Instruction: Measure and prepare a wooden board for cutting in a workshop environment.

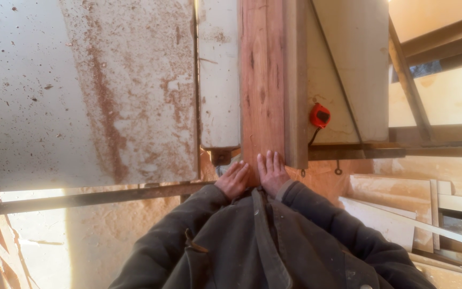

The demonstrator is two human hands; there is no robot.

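Looking down from the head view: the person is standing right up against a saw table, the pale dusty top filling the upper left of the frame, with reddish sawdust smeared down it. A long reddish plank is running up the middle of the frame, sitting tight against a grey fence on its right side.

Both hands are working the near end of that plank at centre frame. The left hand is resting at the plank's lower left corner, fingers loosely curled, palm down, not wrapped round anything. The right hand is lying flat with fingers stretched out straight on the end of the plank, pressing rather than gripping.

Looks to me like they're mid-feed, pushing the plank along the fence. I'd say the next bit calls for steady forward pressure while keeping the plank snug to the fence and fingers clear of any blade, which I can't make out here.

An orange tape measure is lying right of the fence. Offcut boards are stacking up at lower right.
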